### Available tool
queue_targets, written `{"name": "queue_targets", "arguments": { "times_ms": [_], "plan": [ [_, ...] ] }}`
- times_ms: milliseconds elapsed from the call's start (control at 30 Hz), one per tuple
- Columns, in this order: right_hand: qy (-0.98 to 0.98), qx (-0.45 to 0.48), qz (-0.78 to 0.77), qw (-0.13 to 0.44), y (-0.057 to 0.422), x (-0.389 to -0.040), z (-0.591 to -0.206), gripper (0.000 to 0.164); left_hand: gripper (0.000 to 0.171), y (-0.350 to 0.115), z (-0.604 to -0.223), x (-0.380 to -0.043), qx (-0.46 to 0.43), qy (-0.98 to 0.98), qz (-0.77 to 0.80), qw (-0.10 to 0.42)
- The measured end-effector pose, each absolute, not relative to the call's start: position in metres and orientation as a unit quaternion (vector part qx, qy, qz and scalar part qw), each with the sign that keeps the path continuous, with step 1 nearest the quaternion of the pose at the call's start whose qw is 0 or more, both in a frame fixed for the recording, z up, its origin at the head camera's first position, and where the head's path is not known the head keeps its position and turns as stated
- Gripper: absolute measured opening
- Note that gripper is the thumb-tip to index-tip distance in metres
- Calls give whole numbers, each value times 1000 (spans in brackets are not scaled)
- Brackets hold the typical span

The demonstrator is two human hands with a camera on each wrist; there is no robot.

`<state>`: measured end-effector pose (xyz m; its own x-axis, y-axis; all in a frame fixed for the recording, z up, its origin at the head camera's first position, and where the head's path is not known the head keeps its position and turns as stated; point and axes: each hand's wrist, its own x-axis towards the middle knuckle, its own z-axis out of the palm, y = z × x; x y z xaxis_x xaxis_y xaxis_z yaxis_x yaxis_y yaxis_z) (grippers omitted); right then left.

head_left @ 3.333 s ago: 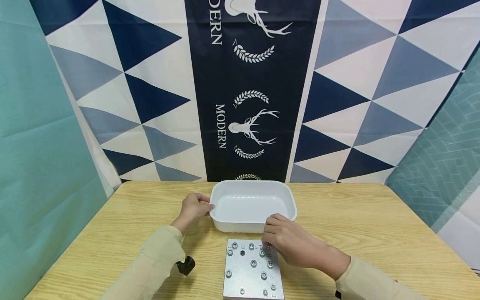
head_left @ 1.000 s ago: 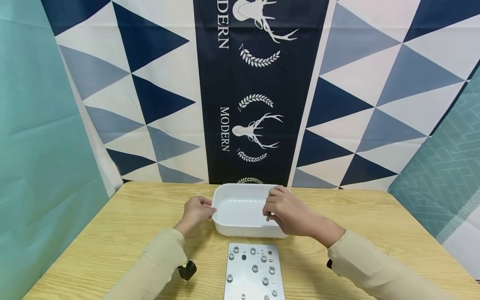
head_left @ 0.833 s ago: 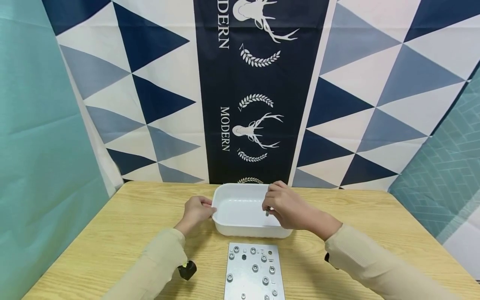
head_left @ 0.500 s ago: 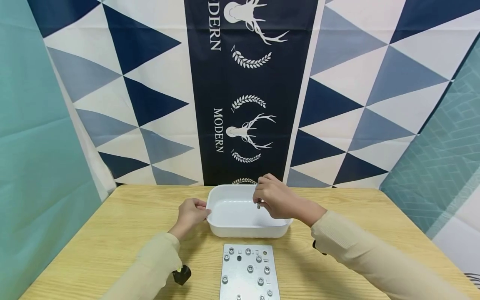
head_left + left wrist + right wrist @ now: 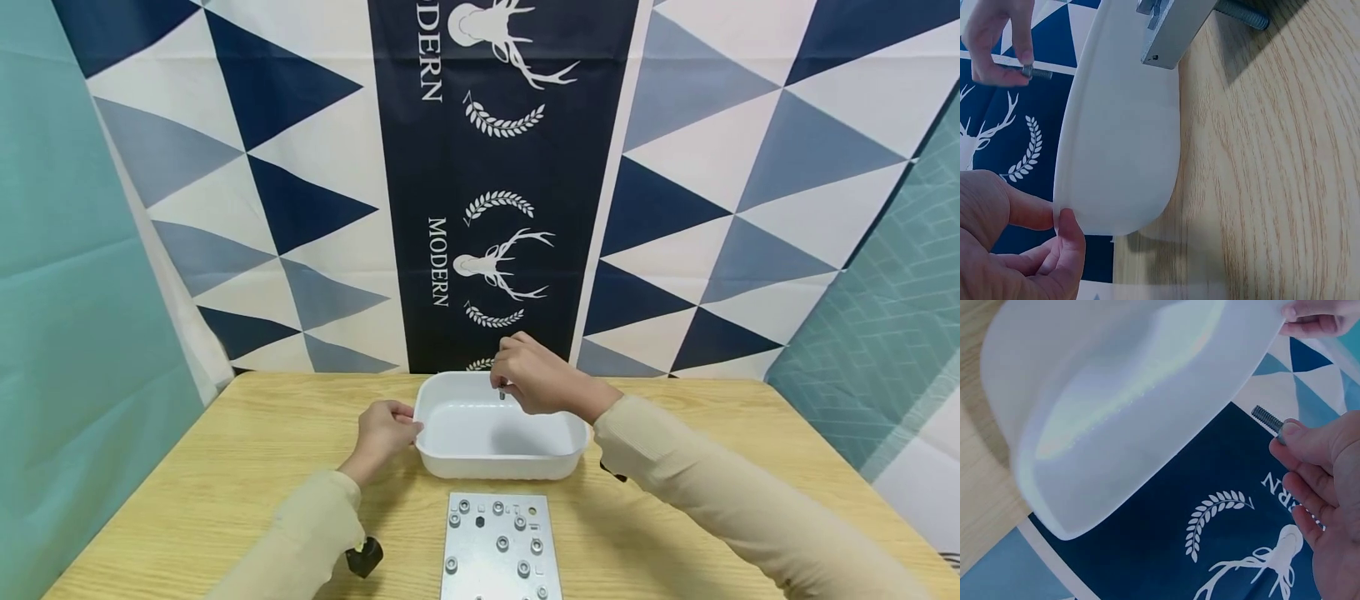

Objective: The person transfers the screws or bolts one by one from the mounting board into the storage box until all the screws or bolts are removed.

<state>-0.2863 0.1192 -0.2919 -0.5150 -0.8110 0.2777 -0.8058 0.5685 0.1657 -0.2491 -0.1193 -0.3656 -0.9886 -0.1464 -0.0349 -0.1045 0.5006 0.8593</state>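
A white plastic bin (image 5: 498, 467) stands towards the back of the table. My left hand (image 5: 383, 432) pinches its left rim between thumb and fingers. Above the bin's interior, my right hand (image 5: 536, 374) holds a small metal bolt (image 5: 1267, 418) between thumb and forefinger. The bolt's head is partly hidden by the fingertips, and its threaded shank sticks out. In front of the bin lies a silver metal plate (image 5: 480, 575) carrying several socket-head bolts (image 5: 502, 543). Near its far right corner is a bare hole (image 5: 532, 511).
The wooden table (image 5: 225, 492) extends to both sides of the plate. A patterned curtain (image 5: 487, 208) hangs right behind the bin. Black wrist-worn devices (image 5: 364, 557) show at the sleeves. In the left wrist view, a bolt shank (image 5: 1244, 14) pokes out below the plate.
My right hand has lifted from the plate's far right corner with the bolt and moved up and left over the bin. A bare hole now shows there. My left hand stays on the rim.
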Motion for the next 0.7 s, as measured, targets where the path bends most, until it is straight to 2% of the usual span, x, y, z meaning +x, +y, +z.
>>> {"name": "queue_targets", "arguments": {
  "times_ms": [700],
  "plan": [
    [-886,444,11,137,106,-322,-297,19,22,-116,-364,-247,80,-864,-497,28]
  ]
}}
